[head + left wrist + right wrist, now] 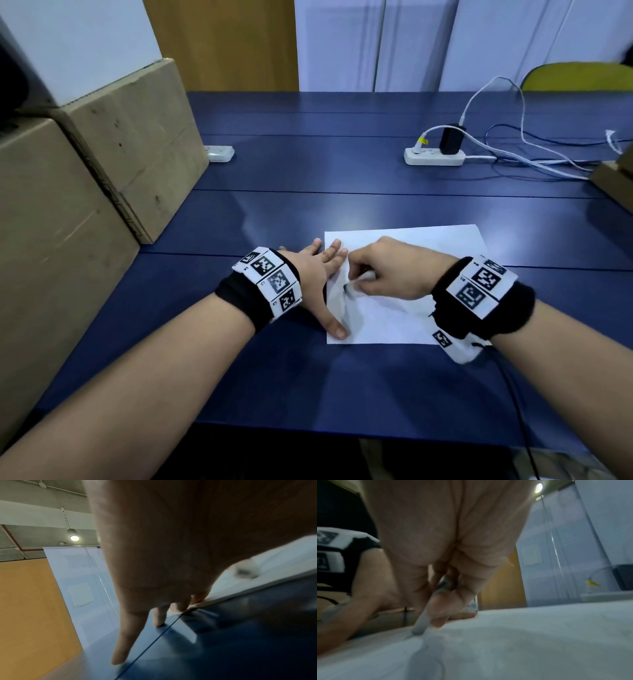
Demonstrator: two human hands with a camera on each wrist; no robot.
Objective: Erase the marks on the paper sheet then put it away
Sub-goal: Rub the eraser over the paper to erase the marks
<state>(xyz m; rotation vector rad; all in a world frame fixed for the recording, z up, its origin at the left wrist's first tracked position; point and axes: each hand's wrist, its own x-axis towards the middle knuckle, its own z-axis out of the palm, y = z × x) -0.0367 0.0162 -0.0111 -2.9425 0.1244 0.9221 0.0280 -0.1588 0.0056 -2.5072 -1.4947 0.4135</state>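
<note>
A white paper sheet [428,246] lies on the blue table [308,164] in front of me. My left hand [322,274] lies flat with spread fingers on the sheet's left edge, thumb near its front left corner. My right hand [387,270] pinches a small white eraser [359,278] and presses its tip on the paper beside a dark smudged mark [347,291]. In the right wrist view the eraser [421,624] touches the paper [522,635] under curled fingers. The left wrist view shows straight fingers [159,616] on the table and the paper's edge [223,595].
Two large cardboard boxes [85,192] stand along the left side of the table. A white power strip [435,156] with a black charger and trailing cables sits at the back right. A small white device [221,152] lies at the back left. Another box corner [613,181] shows at far right.
</note>
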